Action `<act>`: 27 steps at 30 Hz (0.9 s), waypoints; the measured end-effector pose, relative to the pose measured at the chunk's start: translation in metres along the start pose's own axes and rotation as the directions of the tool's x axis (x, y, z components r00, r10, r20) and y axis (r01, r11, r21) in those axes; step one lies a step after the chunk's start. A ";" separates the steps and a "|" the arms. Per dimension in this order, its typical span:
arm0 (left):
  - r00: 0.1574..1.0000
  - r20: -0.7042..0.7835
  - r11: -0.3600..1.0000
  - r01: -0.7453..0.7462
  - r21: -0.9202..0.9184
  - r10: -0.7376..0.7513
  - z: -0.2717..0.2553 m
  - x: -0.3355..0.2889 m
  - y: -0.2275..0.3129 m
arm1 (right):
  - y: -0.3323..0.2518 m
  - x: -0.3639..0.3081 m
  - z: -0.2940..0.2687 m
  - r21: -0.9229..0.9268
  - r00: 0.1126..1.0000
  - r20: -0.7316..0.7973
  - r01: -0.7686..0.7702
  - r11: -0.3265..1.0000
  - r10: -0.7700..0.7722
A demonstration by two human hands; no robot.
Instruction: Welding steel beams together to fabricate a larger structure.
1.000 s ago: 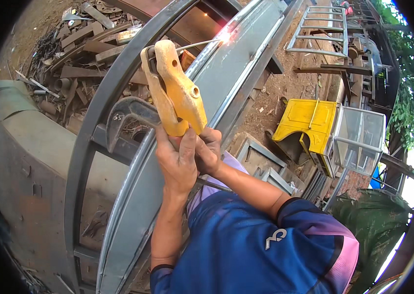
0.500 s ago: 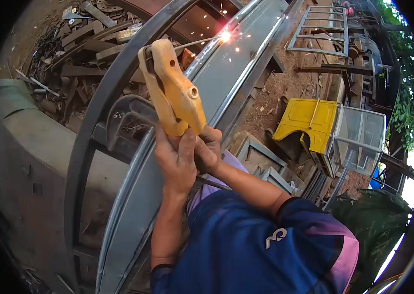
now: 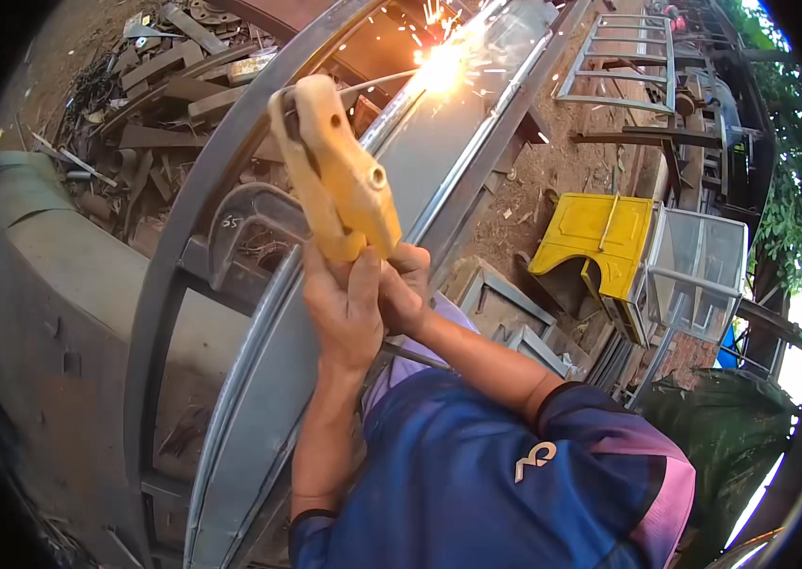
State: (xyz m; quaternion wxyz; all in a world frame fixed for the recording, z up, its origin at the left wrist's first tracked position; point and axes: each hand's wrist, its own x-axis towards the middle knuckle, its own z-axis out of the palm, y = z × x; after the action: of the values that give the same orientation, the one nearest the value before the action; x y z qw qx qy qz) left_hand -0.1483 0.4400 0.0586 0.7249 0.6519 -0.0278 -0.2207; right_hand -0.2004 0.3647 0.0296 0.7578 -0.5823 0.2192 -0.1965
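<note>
Both my hands are closed round the handle end of a yellow welding electrode holder. My left hand wraps its near side, thumb on top; my right hand grips beside it, its fingers partly hidden. A thin welding rod runs from the holder's jaws to the far edge of a long grey metal panel. At the rod's tip a bright arc glares, throwing sparks and hiding the metal there. A dark C-shaped clamp sits at the panel's left edge, next to the holder.
A dark steel frame runs along the panel's left side, with a scrap metal heap beyond it. To the right stand a yellow panel with a cut-out and a glass-sided case. A ladder-like metal frame lies farther back.
The arc has grown from a small reddish glow to a large bright burst with many more sparks. My hands and the electrode holder have barely shifted.
</note>
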 end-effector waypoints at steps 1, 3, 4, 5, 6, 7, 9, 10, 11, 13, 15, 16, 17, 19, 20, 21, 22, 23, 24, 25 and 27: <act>1.000 0.001 1.000 -0.001 -0.001 0.001 -0.001 0.000 0.000 | -0.001 0.000 -0.002 -0.052 0.999 0.042 0.032 0.998 -0.030; 1.000 0.009 1.000 -0.004 -0.010 0.004 -0.003 0.000 0.000 | 0.000 0.000 -0.004 -0.102 0.995 0.086 0.066 0.993 -0.058; 1.000 0.013 1.000 -0.005 -0.014 0.005 -0.004 0.000 0.000 | 0.001 -0.001 -0.005 -0.096 0.996 0.073 0.060 0.994 -0.053; 1.000 0.013 1.000 -0.006 -0.014 0.006 -0.003 0.000 0.000 | 0.002 -0.001 -0.006 -0.090 0.997 0.061 0.054 0.995 -0.049; 1.000 0.017 1.000 -0.004 -0.012 0.004 -0.003 0.001 0.000 | 0.002 -0.001 -0.006 -0.083 0.998 0.048 0.048 0.995 -0.044; 1.000 0.021 1.000 -0.003 -0.010 0.003 -0.003 0.001 0.000 | 0.002 -0.001 -0.006 -0.083 0.998 0.049 0.048 0.995 -0.045; 1.000 0.023 1.000 -0.002 -0.007 0.002 -0.003 0.002 0.000 | 0.002 -0.001 -0.005 -0.083 0.999 0.031 0.028 0.996 -0.026; 0.999 0.037 1.000 0.006 0.022 -0.006 -0.003 0.002 -0.001 | 0.003 -0.001 -0.005 -0.084 1.000 0.020 0.018 0.996 -0.017; 0.999 0.050 0.999 0.012 0.052 -0.015 -0.004 0.002 -0.002 | 0.004 -0.002 -0.004 -0.084 1.000 0.019 0.018 0.996 -0.016; 0.998 0.063 0.996 0.020 0.082 -0.025 -0.004 0.002 -0.003 | 0.008 -0.003 -0.003 0.017 0.999 -0.036 0.001 1.000 0.000; 0.997 0.070 0.997 0.028 0.075 -0.034 -0.003 0.003 0.000 | 0.017 -0.008 -0.002 0.068 0.998 -0.064 -0.004 0.998 0.009; 0.997 0.074 0.997 0.031 0.072 -0.037 -0.002 0.003 0.002 | 0.029 -0.014 -0.003 0.117 0.993 -0.105 -0.033 0.993 0.046; 0.997 0.074 0.997 0.030 0.072 -0.036 -0.002 0.003 0.002 | 0.035 -0.016 -0.001 0.167 0.986 -0.142 -0.060 0.984 0.085; 1.000 0.012 1.000 -0.025 -0.002 0.025 0.001 0.000 0.000 | 0.041 -0.019 -0.007 0.217 0.976 -0.178 -0.083 0.973 0.123; 0.998 -0.027 0.998 -0.052 -0.035 0.051 -0.001 -0.001 -0.002 | 0.031 -0.013 -0.006 0.118 0.992 -0.108 -0.056 0.991 0.069; 0.998 -0.032 0.998 -0.050 -0.032 0.049 -0.003 -0.001 -0.003 | 0.019 -0.008 -0.006 0.021 0.999 -0.033 -0.021 1.000 0.021; 0.999 -0.020 0.999 -0.036 -0.027 0.035 -0.002 -0.001 -0.003 | 0.011 -0.004 -0.007 -0.077 0.999 0.041 0.029 0.997 -0.026; 1.000 -0.009 1.000 -0.022 -0.021 0.022 -0.001 -0.001 -0.002 | 0.007 -0.004 -0.008 -0.078 0.999 0.038 0.030 0.996 -0.027; 1.000 0.002 1.000 -0.008 -0.015 0.008 -0.001 0.000 -0.002 | 0.004 -0.003 -0.008 -0.087 0.999 0.039 0.027 0.996 -0.024; 1.000 0.002 1.000 -0.009 -0.015 0.009 -0.001 0.000 -0.001 | 0.002 -0.003 -0.008 -0.094 0.999 0.042 0.024 0.995 -0.021; 1.000 0.027 1.000 0.015 0.017 -0.016 -0.003 0.001 0.002 | 0.000 -0.002 -0.007 -0.100 0.999 0.046 0.022 0.995 -0.017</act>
State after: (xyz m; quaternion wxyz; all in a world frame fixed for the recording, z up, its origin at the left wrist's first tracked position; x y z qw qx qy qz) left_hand -0.1460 0.4420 0.0594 0.7172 0.6551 -0.0347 -0.2350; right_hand -0.2055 0.3600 0.0284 0.7303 -0.6261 0.2060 -0.1794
